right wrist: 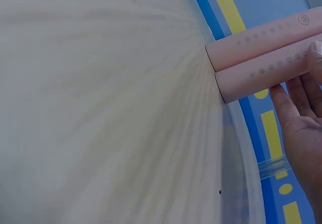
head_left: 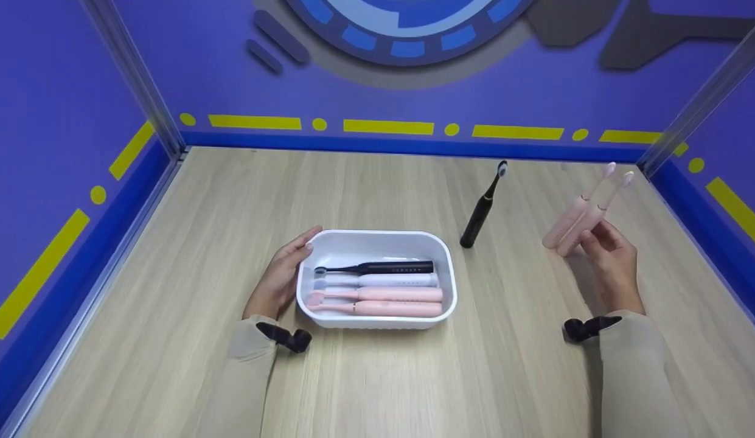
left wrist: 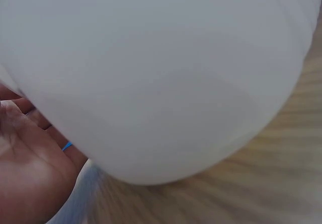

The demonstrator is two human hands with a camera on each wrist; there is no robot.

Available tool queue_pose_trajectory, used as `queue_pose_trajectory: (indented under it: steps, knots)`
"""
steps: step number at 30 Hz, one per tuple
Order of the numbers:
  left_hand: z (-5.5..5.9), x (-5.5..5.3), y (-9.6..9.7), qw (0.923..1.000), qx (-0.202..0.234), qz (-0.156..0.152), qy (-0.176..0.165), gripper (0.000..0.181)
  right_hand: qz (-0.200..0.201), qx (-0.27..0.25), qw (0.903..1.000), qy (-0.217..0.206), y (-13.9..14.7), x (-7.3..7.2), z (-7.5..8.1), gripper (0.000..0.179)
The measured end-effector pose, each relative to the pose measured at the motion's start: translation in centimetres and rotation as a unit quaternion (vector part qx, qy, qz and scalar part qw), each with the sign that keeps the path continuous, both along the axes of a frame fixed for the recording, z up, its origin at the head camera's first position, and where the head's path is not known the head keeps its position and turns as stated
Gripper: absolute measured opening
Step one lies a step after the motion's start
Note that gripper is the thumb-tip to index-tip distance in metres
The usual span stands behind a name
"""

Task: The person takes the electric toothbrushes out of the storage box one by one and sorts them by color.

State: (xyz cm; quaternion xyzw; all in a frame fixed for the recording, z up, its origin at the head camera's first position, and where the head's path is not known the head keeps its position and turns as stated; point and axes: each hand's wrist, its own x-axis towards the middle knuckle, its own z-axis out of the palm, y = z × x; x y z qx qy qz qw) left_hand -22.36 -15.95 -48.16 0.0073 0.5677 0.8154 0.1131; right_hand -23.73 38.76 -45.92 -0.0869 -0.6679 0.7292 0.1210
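A white plastic box holds several electric toothbrushes lying side by side: a black toothbrush, a white toothbrush and two pink ones. My left hand holds the box at its left end, thumb at the rim; in the left wrist view the box wall hides part of the fingers. On the right, my right hand pinches an upright pink toothbrush low on its handle. A second pink toothbrush stands right beside it, and their bases are at the tabletop in the right wrist view.
Another black toothbrush stands upright between the box and the pink pair. Blue-purple panels wall the wooden table at the back and both sides, with metal posts in the corners.
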Motion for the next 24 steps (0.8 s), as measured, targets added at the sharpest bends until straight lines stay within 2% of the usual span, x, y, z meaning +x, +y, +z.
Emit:
queue_pose_trajectory:
  steps: [12, 24]
  knots:
    - [-0.1, 0.0, -0.1, 1.0000, -0.003, -0.003, -0.006, 0.047, 0.022, 0.006, 0.9997, -0.008, 0.9, 0.1, -1.0, 0.055]
    - [-0.1, 0.0, -0.1, 0.9999, -0.007, 0.001, -0.010, 0.047, 0.032, -0.101, 0.9943, -0.001, 1.2, 0.6, -0.9, 0.062]
